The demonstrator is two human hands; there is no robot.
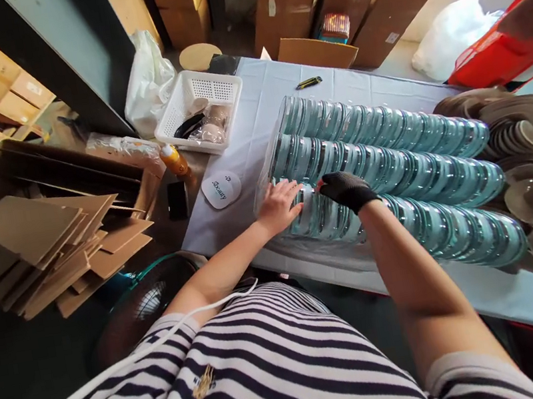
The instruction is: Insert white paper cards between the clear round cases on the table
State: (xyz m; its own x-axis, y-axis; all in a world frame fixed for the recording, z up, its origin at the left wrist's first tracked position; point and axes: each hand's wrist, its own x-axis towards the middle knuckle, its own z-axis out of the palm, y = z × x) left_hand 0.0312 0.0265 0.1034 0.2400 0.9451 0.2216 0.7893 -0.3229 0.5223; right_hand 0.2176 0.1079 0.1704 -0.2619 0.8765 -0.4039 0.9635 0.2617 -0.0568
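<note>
Three long rows of clear blue-tinted round lids (392, 159) lie side by side on the white-covered table (273, 84). My bare left hand (280, 204) rests with spread fingers on the near end of the front row. My right hand (346, 190), in a black glove, presses on top of the same row just to the right. Whether the gloved fingers pinch a single lid is hidden.
Piles of brown round discs (527, 151) lie at the right. A white basket (199, 109), an orange bottle (174, 160), a phone (177, 200) and a white oval label (221, 190) sit left. Flat cardboard (46, 248) is stacked on the left, and a fan (145, 299) stands below.
</note>
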